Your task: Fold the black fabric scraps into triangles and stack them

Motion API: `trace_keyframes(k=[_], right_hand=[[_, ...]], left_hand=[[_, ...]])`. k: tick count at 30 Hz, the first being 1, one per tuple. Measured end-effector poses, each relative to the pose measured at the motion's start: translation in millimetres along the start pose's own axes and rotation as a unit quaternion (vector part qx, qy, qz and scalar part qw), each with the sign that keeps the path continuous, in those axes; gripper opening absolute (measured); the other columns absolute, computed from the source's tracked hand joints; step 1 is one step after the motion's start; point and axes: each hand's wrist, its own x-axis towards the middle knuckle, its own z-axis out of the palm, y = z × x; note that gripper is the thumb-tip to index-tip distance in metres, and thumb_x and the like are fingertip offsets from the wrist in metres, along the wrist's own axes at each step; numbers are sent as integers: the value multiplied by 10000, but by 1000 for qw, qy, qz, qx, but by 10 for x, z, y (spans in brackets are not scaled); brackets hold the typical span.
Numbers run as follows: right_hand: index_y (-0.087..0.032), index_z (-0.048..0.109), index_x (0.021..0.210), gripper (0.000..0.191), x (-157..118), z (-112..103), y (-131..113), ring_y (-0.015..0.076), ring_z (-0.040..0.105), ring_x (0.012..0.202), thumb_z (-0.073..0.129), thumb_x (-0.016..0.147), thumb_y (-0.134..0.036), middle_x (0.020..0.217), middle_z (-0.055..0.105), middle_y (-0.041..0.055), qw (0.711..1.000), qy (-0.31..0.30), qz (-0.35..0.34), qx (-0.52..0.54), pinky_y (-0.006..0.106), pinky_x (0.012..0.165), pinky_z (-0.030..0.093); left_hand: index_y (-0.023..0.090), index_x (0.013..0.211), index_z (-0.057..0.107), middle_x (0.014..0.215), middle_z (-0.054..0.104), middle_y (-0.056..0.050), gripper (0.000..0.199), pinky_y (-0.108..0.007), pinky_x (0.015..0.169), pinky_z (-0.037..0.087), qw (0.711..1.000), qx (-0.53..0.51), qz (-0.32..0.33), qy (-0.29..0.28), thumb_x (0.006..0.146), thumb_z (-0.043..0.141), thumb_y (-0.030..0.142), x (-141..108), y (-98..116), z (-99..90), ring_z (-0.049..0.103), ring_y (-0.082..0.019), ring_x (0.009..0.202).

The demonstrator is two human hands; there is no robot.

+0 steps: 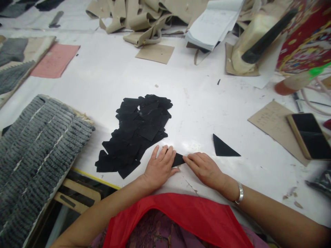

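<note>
On the table (196,100) both hands (160,165) (205,168) touch a black piece (178,160)

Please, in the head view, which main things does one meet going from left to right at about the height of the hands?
Grey ribbed cloth → pile of black pieces → black piece between the hands → loose black triangle → phone.

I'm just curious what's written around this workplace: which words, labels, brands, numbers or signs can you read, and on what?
No text can be read for certain.
Beige rectangular cardboard sheet: handwritten-looking lines, too blurred to read.
Flat pink rectangular sheet: faint marks, too blurred to tell whether they are writing.
White paper pad: any writing is too faint to read.
Pile of flat black pieces: no text visible.
</note>
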Motion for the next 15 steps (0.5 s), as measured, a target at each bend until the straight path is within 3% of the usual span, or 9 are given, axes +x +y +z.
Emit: trace_keyframes(k=[5, 9, 15], right_hand=[[-84, 579, 1077, 265, -46, 6, -12, 184, 471, 795, 393, 890, -116, 920, 592, 117, 1000, 3, 6, -2, 325, 677, 402], [-93, 577, 1079, 263, -63, 22, -6, 187, 479, 807, 396, 894, -137, 924, 594, 116, 1000, 7, -4, -1, 336, 687, 398], [-98, 586, 1056, 252, -93, 20, -7, 186, 481, 803, 402, 887, -130, 912, 598, 112, 1000, 18, -2, -1, 338, 689, 398]], left_hand=[[61, 1292, 430, 1258, 486, -160, 628, -412, 1060, 257, 999, -23, 33, -23, 874, 396, 528, 27, -5, 17, 406, -273, 1194], [135, 1307, 426, 1248, 479, -177, 614, -453, 1035, 270, 999, -18, 27, -33, 868, 365, 560, 48, 41, -25, 410, -302, 1195], [106, 1297, 435, 1316, 432, -150, 580, -491, 1059, 220, 999, -14, 24, -32, 900, 326, 514, 50, 125, -5, 358, -304, 1228]])
